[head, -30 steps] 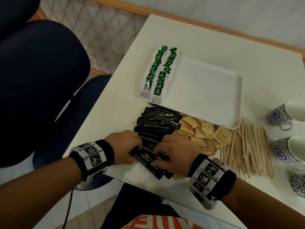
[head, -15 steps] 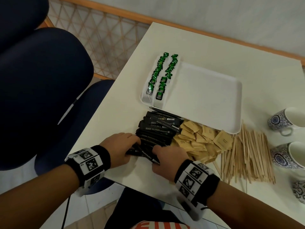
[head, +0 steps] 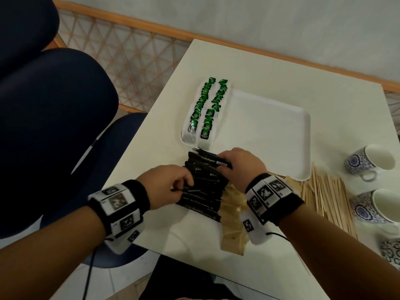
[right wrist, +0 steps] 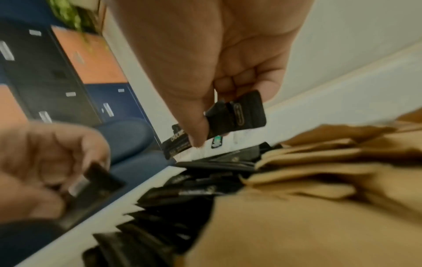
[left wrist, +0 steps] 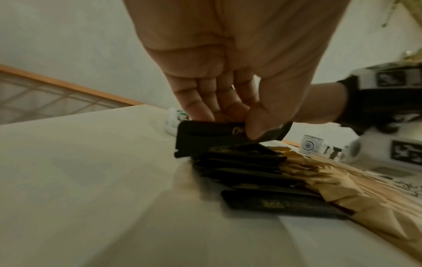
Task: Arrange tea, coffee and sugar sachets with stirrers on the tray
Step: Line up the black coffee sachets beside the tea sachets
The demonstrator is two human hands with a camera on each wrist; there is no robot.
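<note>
L hand (left wrist: 230, 75) is pinching one black coffee sachet (left wrist: 219, 137) off the pile. R hand (right wrist: 217, 75) is pinching another black sachet (right wrist: 237, 117) nr the tray (head: 298, 148).

A white table (head: 281, 68) stands by a pale wall (head: 259, 22) edged with a wooden rail (head: 151, 32) over lattice panelling (head: 129, 61). Dark blue chairs (head: 54, 126) sit alongside; orange and blue cabinets (right wrist: 91, 59) line the room.
</note>
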